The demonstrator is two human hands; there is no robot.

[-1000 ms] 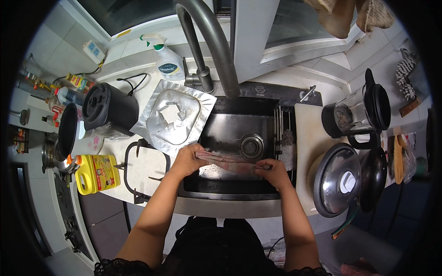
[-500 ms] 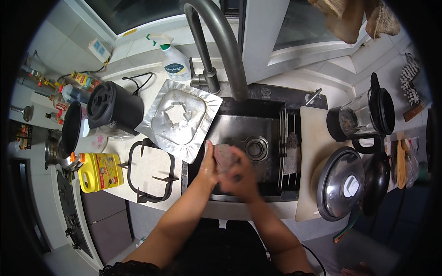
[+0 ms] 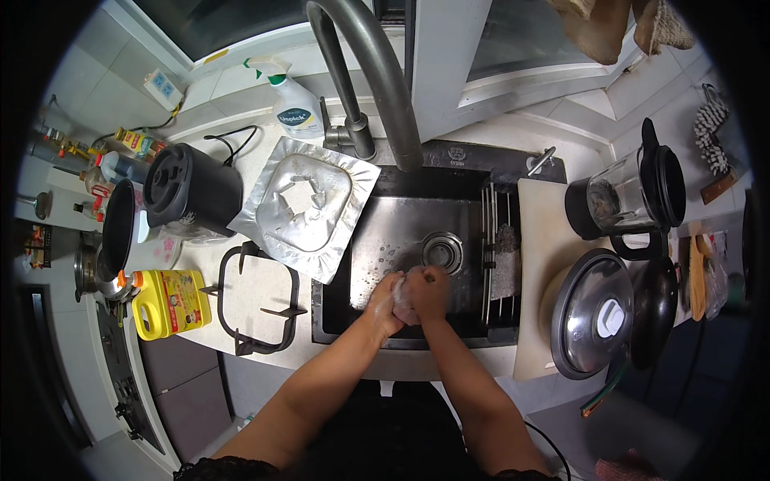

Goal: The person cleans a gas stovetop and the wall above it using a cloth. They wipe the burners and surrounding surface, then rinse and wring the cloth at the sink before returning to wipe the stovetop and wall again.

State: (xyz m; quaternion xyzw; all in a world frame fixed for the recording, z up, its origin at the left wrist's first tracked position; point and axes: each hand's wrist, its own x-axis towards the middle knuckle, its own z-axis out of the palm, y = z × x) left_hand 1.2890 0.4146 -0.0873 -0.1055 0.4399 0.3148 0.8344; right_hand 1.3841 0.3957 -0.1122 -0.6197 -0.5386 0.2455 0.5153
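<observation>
Over the near part of the black sink (image 3: 337, 317), both hands are together around a crumpled pinkish-grey cloth (image 3: 403, 305). My left hand (image 3: 385, 309) is closed around its left side, with whitish wet suds on the fingers. My right hand (image 3: 430, 293) is curled into a fist on the cloth's right side, covering much of it. Just beyond the hands lies the round drain (image 3: 442, 252). Water drops dot the sink floor left of it. A square foil stove liner (image 3: 281, 222) with a torn middle lies left of the sink, partly over its edge.
A tall curved faucet (image 3: 393, 104) rises behind the sink, beside a spray bottle (image 3: 297, 108). A black burner grate (image 3: 227, 309) and yellow jug (image 3: 172, 303) stand left. To the right are a wire rack (image 3: 485, 240), cutting board (image 3: 536, 280), lidded pot (image 3: 581, 337) and blender jug (image 3: 622, 200).
The right hand has stopped its blurred motion and closed against the cloth next to the left hand. Both hands are lower in the picture. The view has shifted slightly.
</observation>
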